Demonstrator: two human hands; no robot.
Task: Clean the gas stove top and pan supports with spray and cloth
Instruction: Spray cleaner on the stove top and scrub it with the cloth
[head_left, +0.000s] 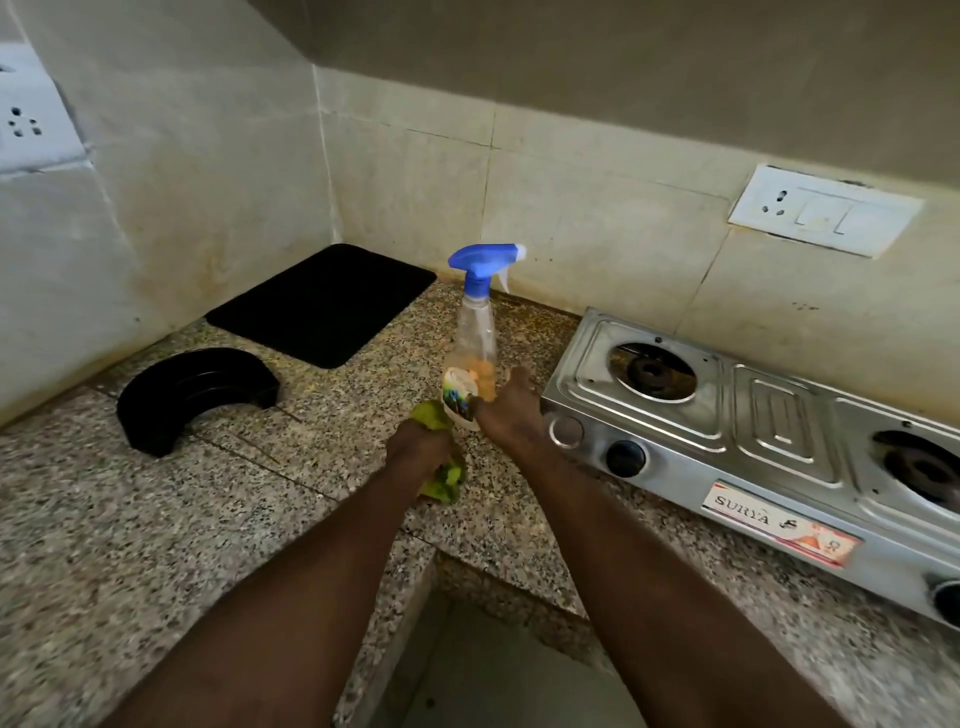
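Both hands are out over the speckled granite counter (156, 545), close together. Her or his left hand (420, 448) is clenched around a bunched yellow-green cloth (441, 480), which pokes out above and below the fist and rests near the counter's inner corner. Just beside it, the right hand (506, 410) wraps the lower body of a clear spray bottle (475, 343), fingers over the label; the bottle stands upright with its base at the counter, blue trigger head (485, 260) on top, nozzle pointing right toward the wall.

To the right of the bottle sits the steel gas stove (779, 415), two burners bare, with no pan supports on them. A black knob (625, 458) shows on its front, next to a label strip reading SURYA.

Off to the left, black curved pieces (192, 395) lie stacked on the counter; whether these are the pan supports I cannot tell. Farther back, a black mat (322, 304) lies flat in the corner against the tiled wall (571, 208), where a white switch plate (826, 210) is mounted above the stove.
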